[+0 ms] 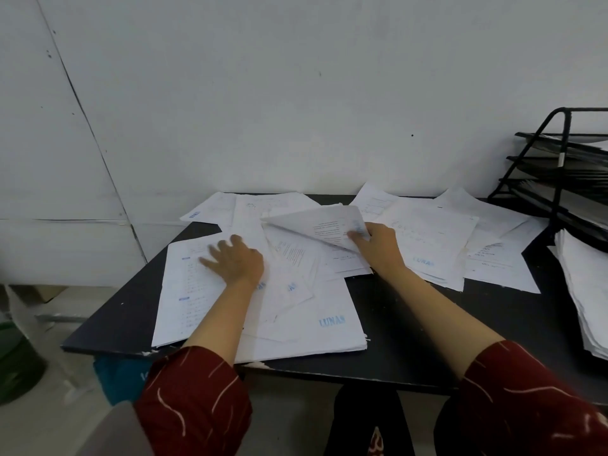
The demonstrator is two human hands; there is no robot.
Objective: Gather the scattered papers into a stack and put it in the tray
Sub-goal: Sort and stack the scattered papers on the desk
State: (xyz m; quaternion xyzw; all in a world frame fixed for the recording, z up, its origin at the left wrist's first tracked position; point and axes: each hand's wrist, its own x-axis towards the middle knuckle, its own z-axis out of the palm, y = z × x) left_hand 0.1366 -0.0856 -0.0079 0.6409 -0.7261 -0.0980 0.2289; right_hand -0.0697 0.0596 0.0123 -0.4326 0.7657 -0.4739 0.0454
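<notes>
Left hand is laid flat, fingers spread and straight, on a printed sheet at 9 o'clock of the pile. Right hand is seen pinching a lifted, curled sheet by its corner, raised above the papers at centre. Scattered papers are spread overlapping across the dark desk, from 10 to 2 o'clock; white, printed, some stamped blue "LUNAS". A thicker stack is seen at 6 o'clock near the front edge. Black tiered tray is placed at 3 o'clock; sheets are held in its shelves. Another paper pile is seen just below it.
</notes>
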